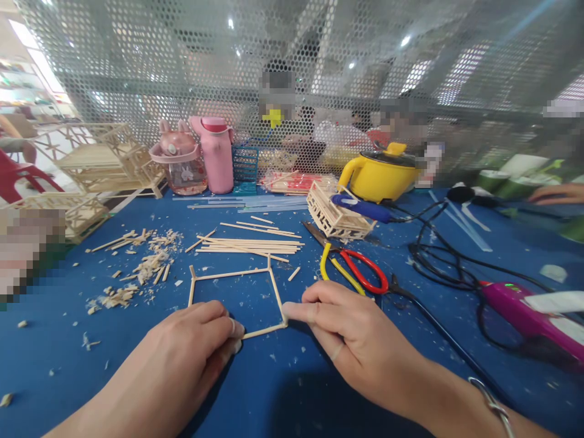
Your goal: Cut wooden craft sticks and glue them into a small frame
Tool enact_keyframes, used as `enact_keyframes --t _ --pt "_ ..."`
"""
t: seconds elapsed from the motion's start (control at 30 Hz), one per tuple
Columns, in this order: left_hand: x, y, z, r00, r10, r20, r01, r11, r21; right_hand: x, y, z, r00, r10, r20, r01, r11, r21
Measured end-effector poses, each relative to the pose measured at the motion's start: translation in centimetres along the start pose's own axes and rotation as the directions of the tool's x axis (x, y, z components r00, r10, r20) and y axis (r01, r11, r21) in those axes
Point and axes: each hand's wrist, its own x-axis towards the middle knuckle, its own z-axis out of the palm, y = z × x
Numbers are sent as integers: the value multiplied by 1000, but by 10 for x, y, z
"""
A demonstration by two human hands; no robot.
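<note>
- Square frame of thin pale wooden sticks point(237, 301) lies flat on the blue-covered desk point(283, 371), right in front of both hands, with its near stick between them.
- Left hand point(196, 340) has its grip pinched on the near-left end of that frame, fingertips point(233, 331) pressed down on the stick.
- Right hand point(351, 331) isn't really clutching anything: its grip is loose, index finger stretched out and pushing on the near-right corner of the frame. A silver bracelet point(490, 401) sits on that wrist.
- Just behind the right hand are scissors with red and yellow handles point(353, 267), lying open-ish on the desk, close to the knuckles but not touching as far as I can see.
- A bit further back, a loose bundle of long pale sticks point(250, 245) lies across the desk behind the frame.
- Left of that there's a scatter of wood chips and short offcuts point(141, 267).
- Off to the right, a purple glue gun point(524, 319) with a tangle of black cable point(438, 255).
- Further still: a small stick-built crate point(337, 216), a yellow pot with a dark lid point(378, 173), and a pink drinking bottle point(216, 152).
- At the very back, a perforated grey mesh screen point(182, 55).
</note>
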Motion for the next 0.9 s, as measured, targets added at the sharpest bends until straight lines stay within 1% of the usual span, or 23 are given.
enact_keyframes --t 0.23,0.47,0.73,0.9 --pt "1 -2 1 1000 -14 28 13 1000 8 0 0 1 1000 4 -17 -3 1000 19" --pt "-1 -5 4 1000 -7 16 7 1000 15 1 -1 -1 1000 -3 -28 3 1000 19" --pt "0 -3 2 1000 5 -2 -5 1000 6 1 -1 -1 1000 2 -16 -2 1000 -1" --pt "0 -2 1 1000 -1 10 0 1000 9 0 -2 0 999 -16 -29 16 1000 21"
